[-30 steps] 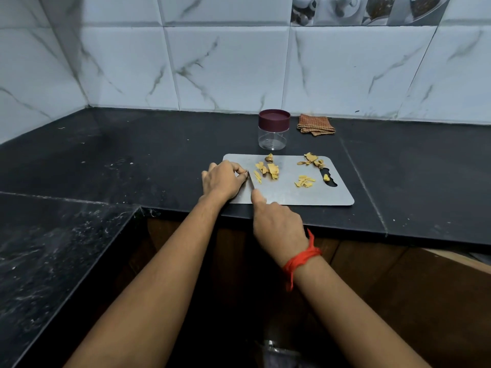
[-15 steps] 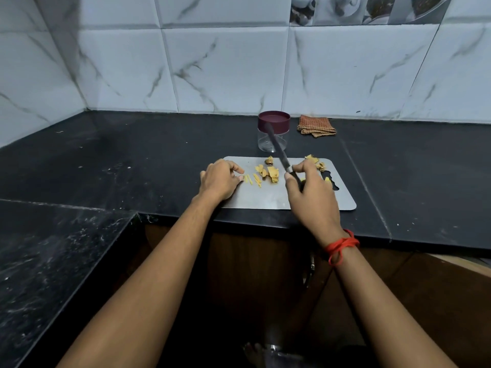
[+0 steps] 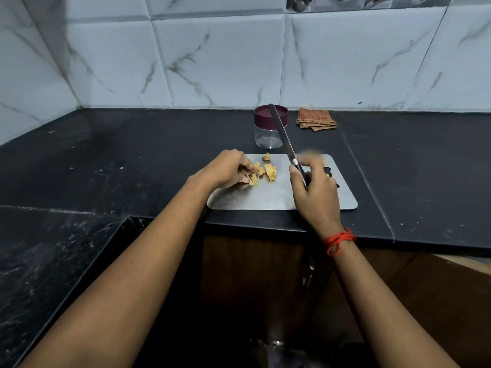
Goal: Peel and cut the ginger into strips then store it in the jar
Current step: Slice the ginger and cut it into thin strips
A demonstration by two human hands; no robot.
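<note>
Ginger [image 3: 269, 171] half cut on our board [image 3: 265, 201]
Our left hand [image 3: 228, 168] pinches its strips together; our right hand [image 3: 316, 191] grips the knife [image 3: 283, 136], blade held clear, likely sparing fingers.

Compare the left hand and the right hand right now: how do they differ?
The left hand pinches the ginger strips, low on the cutting board; the right hand grips the knife, blade raised and pointing toward the jar. The left hand is at the board's left end, the right hand over its right half. Both are over the board.
</note>
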